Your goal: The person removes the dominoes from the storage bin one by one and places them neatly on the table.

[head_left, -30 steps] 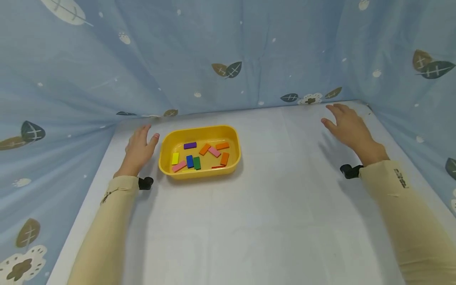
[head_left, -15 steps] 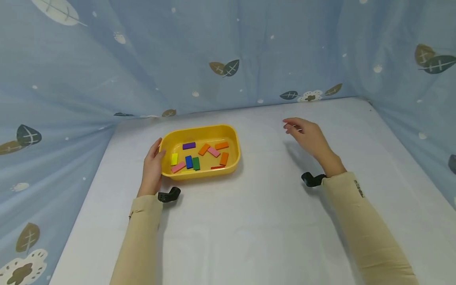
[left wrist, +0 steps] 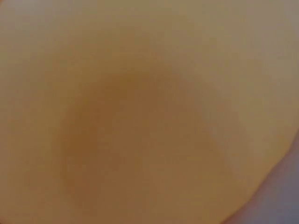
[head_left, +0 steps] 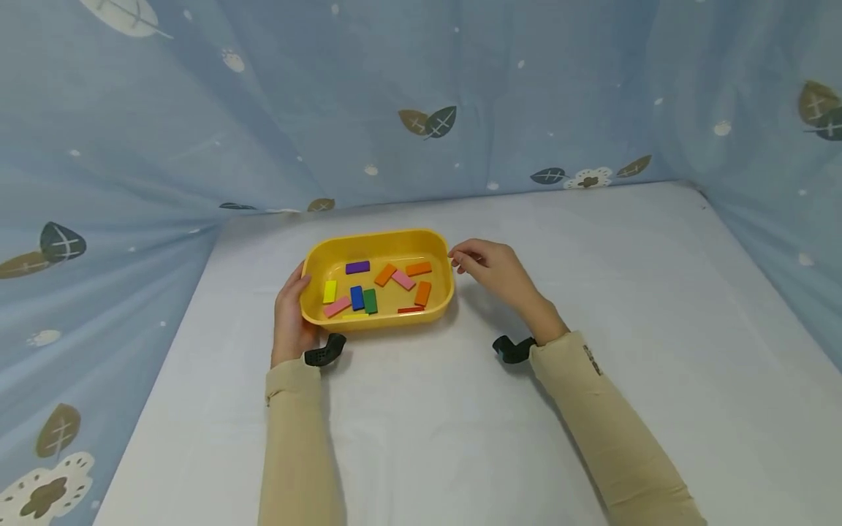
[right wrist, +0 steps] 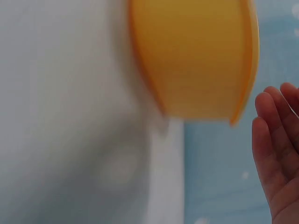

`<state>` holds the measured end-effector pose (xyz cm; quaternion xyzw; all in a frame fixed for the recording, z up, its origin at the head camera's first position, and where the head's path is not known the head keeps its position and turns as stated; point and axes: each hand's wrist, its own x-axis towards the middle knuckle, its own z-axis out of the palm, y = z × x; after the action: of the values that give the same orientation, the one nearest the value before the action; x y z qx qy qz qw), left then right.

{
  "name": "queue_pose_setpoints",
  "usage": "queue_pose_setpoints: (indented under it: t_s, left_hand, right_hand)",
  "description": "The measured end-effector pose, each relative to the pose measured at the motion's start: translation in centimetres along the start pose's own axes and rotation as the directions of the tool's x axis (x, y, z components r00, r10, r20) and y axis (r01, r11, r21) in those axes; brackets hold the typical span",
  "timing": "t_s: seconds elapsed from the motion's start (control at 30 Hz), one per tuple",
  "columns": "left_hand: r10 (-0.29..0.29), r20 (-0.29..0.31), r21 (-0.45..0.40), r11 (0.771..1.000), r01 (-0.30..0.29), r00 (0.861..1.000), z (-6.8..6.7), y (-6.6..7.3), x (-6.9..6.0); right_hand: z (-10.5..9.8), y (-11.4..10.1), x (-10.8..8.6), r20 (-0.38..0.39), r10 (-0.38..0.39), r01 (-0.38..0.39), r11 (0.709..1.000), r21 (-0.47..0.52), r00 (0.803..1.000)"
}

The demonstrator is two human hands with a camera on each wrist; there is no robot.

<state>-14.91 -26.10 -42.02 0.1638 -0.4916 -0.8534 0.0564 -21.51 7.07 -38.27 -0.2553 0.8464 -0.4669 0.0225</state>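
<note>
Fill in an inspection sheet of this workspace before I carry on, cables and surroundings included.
Surface: white-covered table, faintly creased.
Job's things: yellow tray holding loose coloured blocks, mostly lying flat; a red one lies along the near wall, towards the right.
Clutter: nothing seen.
Hands: left hand grips the tray's left side, thumb over the rim; right hand beside the right rim, holding nothing, contact unclear.
Cables: nothing seen.
Surroundings: blue leaf-print curtain behind and at both sides. The left wrist view is too blurred to add detail.

Creased beige sleeves (head_left: 297, 446) are bearing dark markings (head_left: 592, 360) near the right cuff (head_left: 558, 358), and bent black cameras (head_left: 325, 351) are jutting beside both wrists (head_left: 547, 325).
</note>
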Motion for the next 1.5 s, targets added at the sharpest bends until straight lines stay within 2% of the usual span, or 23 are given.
queue_pose_setpoints:
  t_s: [0.17,0.27,0.33,0.43,0.57,0.67,0.73,0.8,0.97,1.03,1.07,1.13,1.2,1.27,1.33,1.4,1.5]
  left_hand:
    - [0.020,-0.023,0.070,0.997,-0.018,1.000,0.6,-0.5,-0.1]
    - [0.034,-0.026,0.124,0.992,-0.030,0.999,0.8,-0.6,0.0]
    - [0.047,-0.025,0.156,0.987,-0.042,0.999,0.8,-0.6,0.1]
    - [0.070,-0.017,0.198,0.978,-0.065,0.997,0.8,-0.4,0.1]
    - [0.100,-0.012,0.279,0.956,-0.093,0.995,0.7,0.0,0.2]
    - [0.114,-0.020,0.328,0.939,-0.101,0.993,0.5,0.1,0.3]
    - [0.116,-0.030,0.337,0.936,-0.099,0.993,0.3,0.1,0.3]
    - [0.113,-0.047,0.342,0.935,-0.090,0.992,0.2,0.1,0.2]
    - [0.120,-0.071,0.332,0.939,-0.090,0.990,0.3,0.2,0.3]
    - [0.125,-0.081,0.327,0.941,-0.093,0.989,0.7,0.4,0.4]
    - [0.130,-0.092,0.327,0.940,-0.093,0.987,0.8,0.5,0.4]
    - [0.138,-0.125,0.335,0.938,-0.089,0.983,0.8,0.7,0.4]
    - [0.140,-0.157,0.349,0.934,-0.078,0.978,0.7,0.8,0.3]
    - [0.140,-0.178,0.359,0.931,-0.068,0.974,0.5,0.8,0.2]
    - [0.133,-0.179,0.363,0.930,-0.060,0.975,0.4,0.8,0.2]
    - [0.130,-0.164,0.353,0.934,-0.065,0.978,0.5,0.7,0.1]
    - [0.136,-0.164,0.348,0.935,-0.071,0.977,0.6,0.5,0.2]
  right_hand:
    - [1.7,-1.8,0.6,0.020,-0.060,0.060,0.998,0.014,0.998]
    - [2.7,-2.4,0.9,0.058,-0.047,0.046,0.999,0.018,0.997]
    - [3.3,-2.7,1.0,0.098,-0.023,0.026,0.999,-0.030,0.995]
    - [4.2,-3.1,1.2,0.153,-0.005,0.031,0.986,-0.166,0.988]
    - [5.2,-3.3,1.3,0.186,-0.020,0.088,0.928,-0.362,0.982]
    - [5.9,-3.4,1.3,0.208,-0.035,0.135,0.862,-0.489,0.977]
    - [6.4,-3.6,1.3,0.230,-0.045,0.168,0.818,-0.550,0.972]
    - [6.8,-3.8,1.3,0.246,-0.040,0.183,0.784,-0.593,0.968]
    - [7.1,-4.3,1.2,0.245,0.008,0.158,0.745,-0.649,0.970]
    - [7.1,-4.6,1.3,0.238,0.029,0.147,0.715,-0.684,0.971]
    - [7.1,-4.7,1.3,0.244,0.039,0.150,0.690,-0.708,0.969]
    - [7.3,-5.0,1.2,0.276,0.064,0.170,0.650,-0.740,0.959]
    - [7.6,-5.2,1.1,0.321,0.100,0.192,0.623,-0.758,0.942]
    - [8.0,-5.3,1.0,0.360,0.134,0.208,0.614,-0.761,0.923]
    - [8.2,-5.3,0.8,0.370,0.167,0.194,0.620,-0.760,0.914]
    - [8.2,-5.3,0.7,0.359,0.179,0.179,0.618,-0.765,0.916]
    - [8.0,-5.1,0.6,0.348,0.174,0.167,0.630,-0.758,0.921]
